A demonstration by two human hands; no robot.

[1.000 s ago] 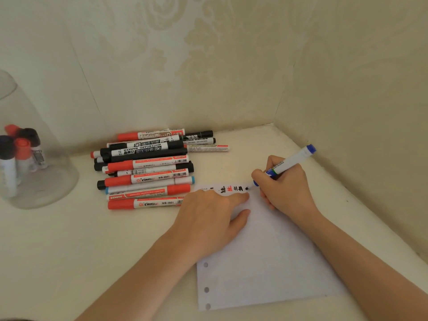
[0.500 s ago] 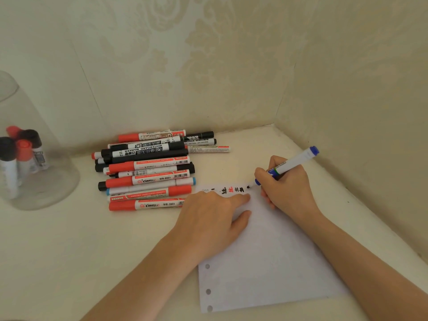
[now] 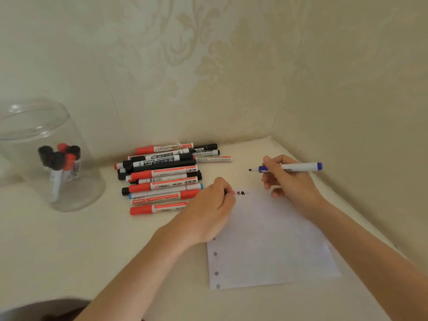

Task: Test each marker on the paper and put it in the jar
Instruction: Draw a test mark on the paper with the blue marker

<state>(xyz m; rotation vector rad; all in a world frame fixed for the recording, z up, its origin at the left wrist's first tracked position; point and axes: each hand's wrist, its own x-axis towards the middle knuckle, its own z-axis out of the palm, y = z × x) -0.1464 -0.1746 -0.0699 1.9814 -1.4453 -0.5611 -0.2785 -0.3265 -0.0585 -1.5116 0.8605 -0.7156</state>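
The blue marker is lifted off the paper.

The right hand (image 3: pixel 291 181) has raised the blue marker (image 3: pixel 298 167) it grips, so this test looks done. The left hand (image 3: pixel 208 209), fingers curled on the paper (image 3: pixel 268 239), may hold the cap; that is unclear. The jar (image 3: pixel 76 181) waits far left.

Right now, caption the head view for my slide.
Right hand holds an uncapped blue marker above the paper; left hand rests at its edge, beside the marker pile and jar.
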